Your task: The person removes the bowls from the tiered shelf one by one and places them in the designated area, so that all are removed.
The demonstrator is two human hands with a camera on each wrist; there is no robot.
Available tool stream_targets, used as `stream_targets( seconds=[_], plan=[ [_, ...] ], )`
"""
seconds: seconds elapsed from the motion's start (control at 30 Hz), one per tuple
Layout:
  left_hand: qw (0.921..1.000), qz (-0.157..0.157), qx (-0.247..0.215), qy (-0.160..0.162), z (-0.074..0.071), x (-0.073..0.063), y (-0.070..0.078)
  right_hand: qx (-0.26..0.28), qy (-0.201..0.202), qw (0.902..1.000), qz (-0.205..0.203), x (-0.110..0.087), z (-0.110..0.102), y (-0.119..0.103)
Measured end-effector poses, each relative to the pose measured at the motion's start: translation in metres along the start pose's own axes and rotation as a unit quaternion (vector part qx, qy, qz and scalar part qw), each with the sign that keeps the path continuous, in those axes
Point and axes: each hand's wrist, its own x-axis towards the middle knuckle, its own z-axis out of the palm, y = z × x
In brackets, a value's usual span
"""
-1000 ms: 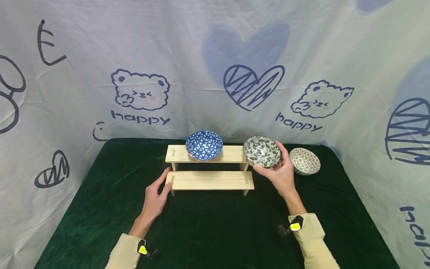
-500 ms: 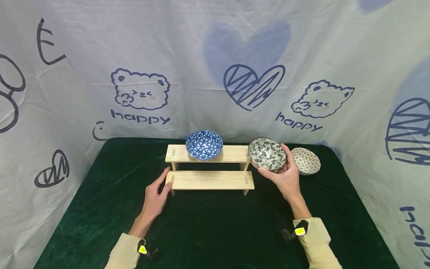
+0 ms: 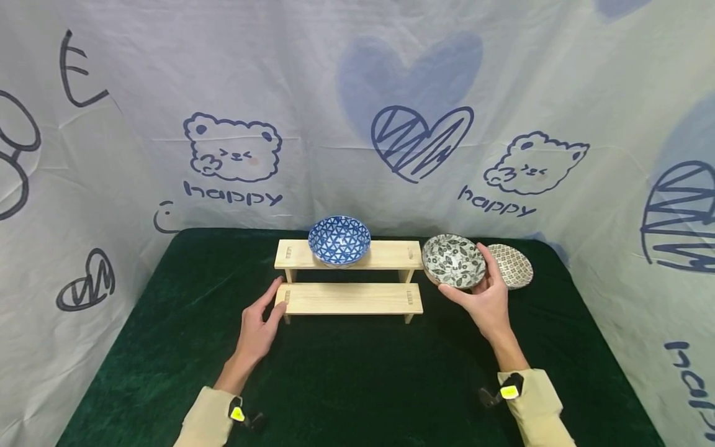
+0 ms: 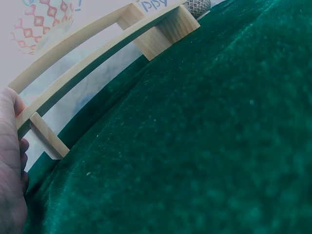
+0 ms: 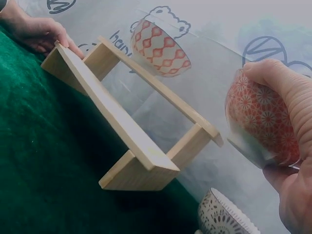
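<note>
My right hand grips a bowl by its right side, thumb in front and fingers behind. Grey leaves pattern its inside; in the right wrist view its outside is red with white flowers. It is held tilted, just off the right end of a two-tier wooden shelf. My left hand holds the lower tier's left end between thumb and fingers. On the upper tier stands a bowl, blue triangles inside and red diamonds outside.
Partly behind my right hand, another bowl with a brown lattice inside sits on the dark green cloth. A white printed curtain closes off the back and both sides.
My right hand has carried the leaf-patterned bowl right and slightly toward me, away from the upper tier's right end. My left hand, the shelf and the blue bowl have stayed put.
</note>
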Motion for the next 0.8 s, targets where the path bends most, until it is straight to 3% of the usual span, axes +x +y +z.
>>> stream_targets(
  seconds=[0.47,0.8],
  plan=[
    [1.0,0.001,0.001,0.001,0.0,0.0,0.0,-0.014,0.021,0.9996,0.015,-0.023,-0.02,0.015],
    [1.0,0.007,-0.003,-0.002,0.0,0.0,-0.001,-0.079,0.013,0.9954,0.052,-0.049,-0.03,0.033]
  ],
)
